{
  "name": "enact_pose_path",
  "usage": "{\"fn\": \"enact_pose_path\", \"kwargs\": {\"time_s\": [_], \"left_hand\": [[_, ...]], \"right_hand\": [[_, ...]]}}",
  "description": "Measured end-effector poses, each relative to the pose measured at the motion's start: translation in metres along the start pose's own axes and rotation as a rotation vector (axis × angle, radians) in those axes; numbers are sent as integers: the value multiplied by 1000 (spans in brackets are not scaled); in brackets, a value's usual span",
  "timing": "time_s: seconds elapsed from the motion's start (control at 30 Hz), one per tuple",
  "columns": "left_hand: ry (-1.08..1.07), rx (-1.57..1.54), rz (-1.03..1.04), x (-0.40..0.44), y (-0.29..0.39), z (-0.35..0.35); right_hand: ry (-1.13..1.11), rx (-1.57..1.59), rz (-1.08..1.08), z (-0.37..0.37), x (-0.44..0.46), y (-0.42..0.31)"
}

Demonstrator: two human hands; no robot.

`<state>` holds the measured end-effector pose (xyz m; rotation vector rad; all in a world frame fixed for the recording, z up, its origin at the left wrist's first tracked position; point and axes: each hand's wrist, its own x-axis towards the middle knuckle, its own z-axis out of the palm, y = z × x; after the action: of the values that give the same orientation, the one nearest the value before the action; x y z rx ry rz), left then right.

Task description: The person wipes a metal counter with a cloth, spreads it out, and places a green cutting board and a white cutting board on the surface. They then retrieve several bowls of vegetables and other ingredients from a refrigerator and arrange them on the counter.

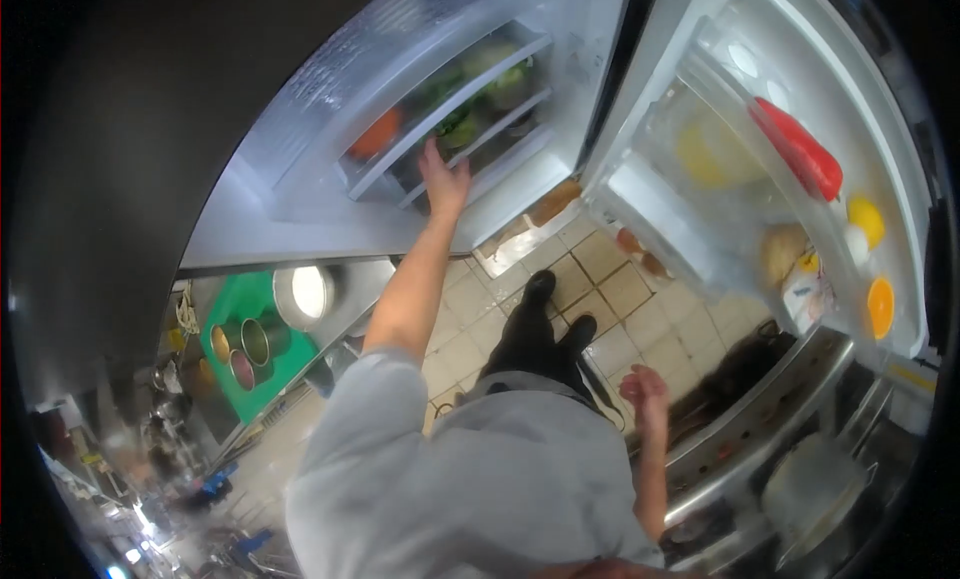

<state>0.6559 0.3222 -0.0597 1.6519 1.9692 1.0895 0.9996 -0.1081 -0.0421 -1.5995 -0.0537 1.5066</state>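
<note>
My left hand (pixel 447 184) reaches into the open fridge, fingers outstretched against the front edge of a clear drawer (pixel 490 74). Whether they grip that edge is hard to make out. Behind the clear front lie green leafy vegetables (pixel 460 119) and something orange (pixel 376 135). Low beside my body hangs my right hand (pixel 645 389), its fingers loosely bent and apart, with nothing visible in them. It is nearest to a metal-edged unit on the right.
The open fridge door (pixel 850 69) holds a red pepper (pixel 798 149), a yellow lemon (pixel 865 220) and a halved orange (pixel 880 307). At left, several metal containers (pixel 255 341) stand on a green board (pixel 295 354) near a round pot (pixel 303 295). Tiles (pixel 605 269) cover the floor.
</note>
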Motion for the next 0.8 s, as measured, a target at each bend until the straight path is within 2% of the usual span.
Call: {"fn": "enact_pose_path", "kwargs": {"time_s": [0.03,0.17,0.23,0.3,0.47,0.53,0.67,0.73,0.77,0.8], "left_hand": [[129,92,75,11,-4,11],[117,272,179,53,-30,27],[5,123,-16,64,-37,26],[0,129,2,60,-41,22],[-27,174,4,16,-20,-11],[-51,110,116,-3,-18,-22],[-123,60,44,-43,-1,-48],[-234,-46,92,-62,-1,-60],[-223,-46,83,-72,3,-69],[-202,-32,188,-82,8,-78]], "right_hand": [[-2,-4,9,6,2,6],[2,-110,50,20,12,9],[4,-164,40,18,25,7],[3,-203,2,19,33,-1],[-33,-251,-45,35,48,-37],[-73,-275,-47,47,53,-49],[-175,-362,-83,57,71,-43],[-264,-404,-94,59,74,-40],[-281,-412,-96,58,73,-39],[-293,-424,-98,57,71,-39]]}}
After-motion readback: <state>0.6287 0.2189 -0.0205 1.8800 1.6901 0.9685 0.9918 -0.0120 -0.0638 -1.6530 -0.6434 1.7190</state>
